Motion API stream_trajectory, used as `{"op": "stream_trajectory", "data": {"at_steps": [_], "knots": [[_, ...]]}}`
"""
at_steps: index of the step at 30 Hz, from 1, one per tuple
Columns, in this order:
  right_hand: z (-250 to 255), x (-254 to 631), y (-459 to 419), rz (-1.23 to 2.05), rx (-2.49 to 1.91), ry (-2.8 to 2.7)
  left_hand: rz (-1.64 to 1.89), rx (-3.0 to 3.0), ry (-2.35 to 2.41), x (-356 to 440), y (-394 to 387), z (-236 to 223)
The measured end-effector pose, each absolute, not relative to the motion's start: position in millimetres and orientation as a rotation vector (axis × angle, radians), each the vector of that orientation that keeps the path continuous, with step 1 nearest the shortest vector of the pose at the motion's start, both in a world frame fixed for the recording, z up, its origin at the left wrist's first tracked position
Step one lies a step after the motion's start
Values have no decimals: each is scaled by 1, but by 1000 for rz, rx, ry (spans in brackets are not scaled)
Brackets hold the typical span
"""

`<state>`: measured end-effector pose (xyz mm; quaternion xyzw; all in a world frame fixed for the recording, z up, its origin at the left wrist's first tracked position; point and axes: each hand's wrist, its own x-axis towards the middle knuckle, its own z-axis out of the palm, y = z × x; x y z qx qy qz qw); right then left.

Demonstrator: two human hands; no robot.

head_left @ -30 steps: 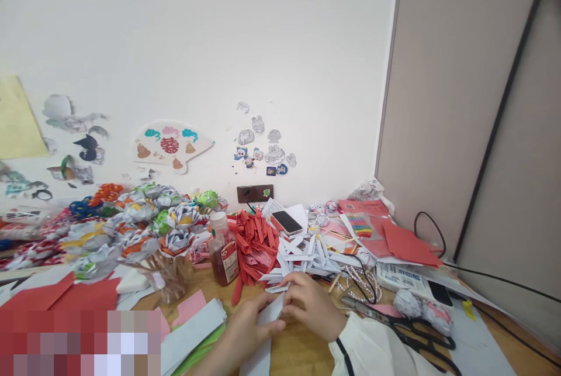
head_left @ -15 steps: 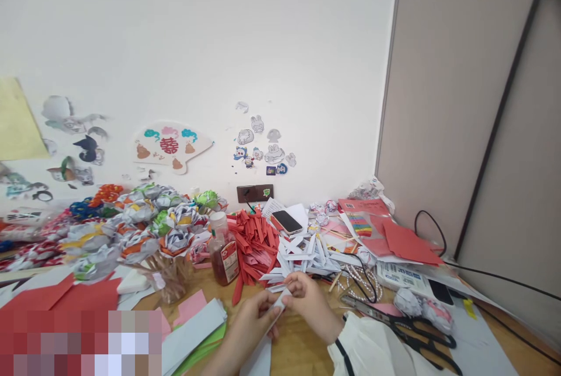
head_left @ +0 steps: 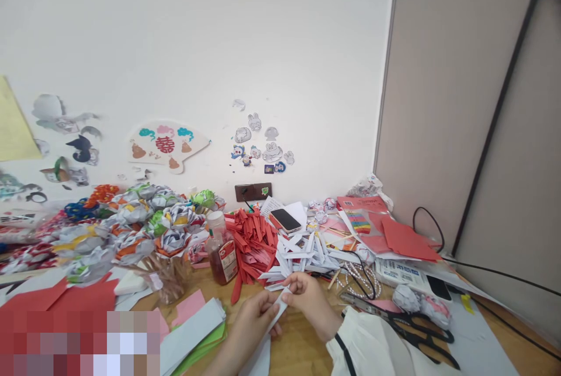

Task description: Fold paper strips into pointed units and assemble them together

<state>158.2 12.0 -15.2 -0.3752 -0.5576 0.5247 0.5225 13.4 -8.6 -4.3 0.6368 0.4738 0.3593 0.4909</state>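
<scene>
Between my hands is a narrow folded strip of white paper, slanting up to the right. My left hand grips its lower part between thumb and fingers. At the upper end, my right hand pinches the strip with thumb and fingertips. Just beyond my fingers lies a heap of folded white paper strips, with a pile of folded red paper strips to its left. Below my left forearm a sheet of white paper shows on the wooden table.
Black scissors lie beside my right sleeve. Left of my hands are stacked white and green paper, a bottle of reddish-brown liquid and a container of sticks. A phone rests behind the white heap. Black cables run at right.
The view has shifted slightly, so the background sits a little further left. Both hands keep their hold on the white strip, with hardly any movement.
</scene>
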Motion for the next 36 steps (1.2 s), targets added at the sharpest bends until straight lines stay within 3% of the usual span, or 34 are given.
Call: {"op": "stream_trajectory", "data": {"at_steps": [36], "knots": [[-16, 171, 23, 1056, -1000, -1348, 609, 1368, 1061, 6, -14, 6]]}}
